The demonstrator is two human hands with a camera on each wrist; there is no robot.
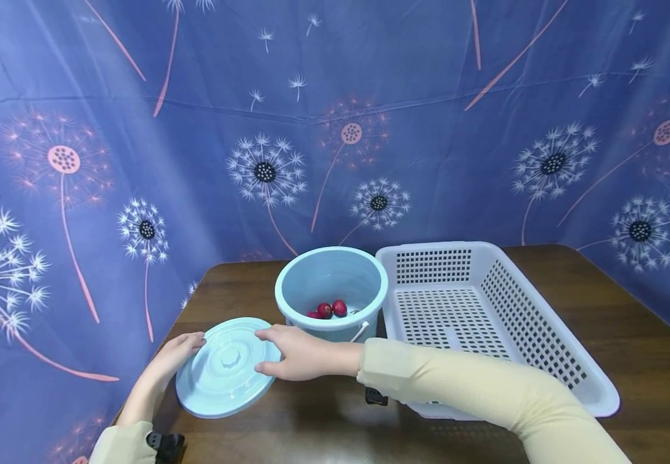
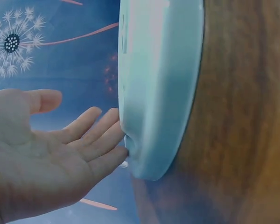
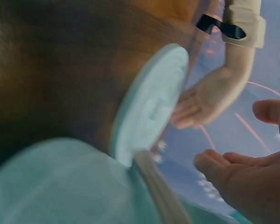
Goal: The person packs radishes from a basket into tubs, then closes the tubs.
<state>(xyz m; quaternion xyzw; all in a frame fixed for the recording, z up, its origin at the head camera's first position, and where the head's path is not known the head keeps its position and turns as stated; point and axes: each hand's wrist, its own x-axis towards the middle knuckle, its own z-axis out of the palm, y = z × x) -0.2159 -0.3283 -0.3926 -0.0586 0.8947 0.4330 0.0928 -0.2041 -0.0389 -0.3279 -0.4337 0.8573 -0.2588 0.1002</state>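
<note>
A round light-blue lid with a small knob lies at the left of the wooden table, knob upward. My left hand is at its left edge, and in the left wrist view the straight fingers meet the rim. Over the lid's right side reaches my right hand, thumb and fingers spread apart. The right wrist view has that hand away from the lid with nothing in its grasp. Just behind my right hand stands a light-blue bucket, holding several red round fruits.
A white perforated plastic basket sits right of the bucket, partly behind my right sleeve. The bucket's handle hangs at its front. Behind the wooden table hangs a blue dandelion-print cloth.
</note>
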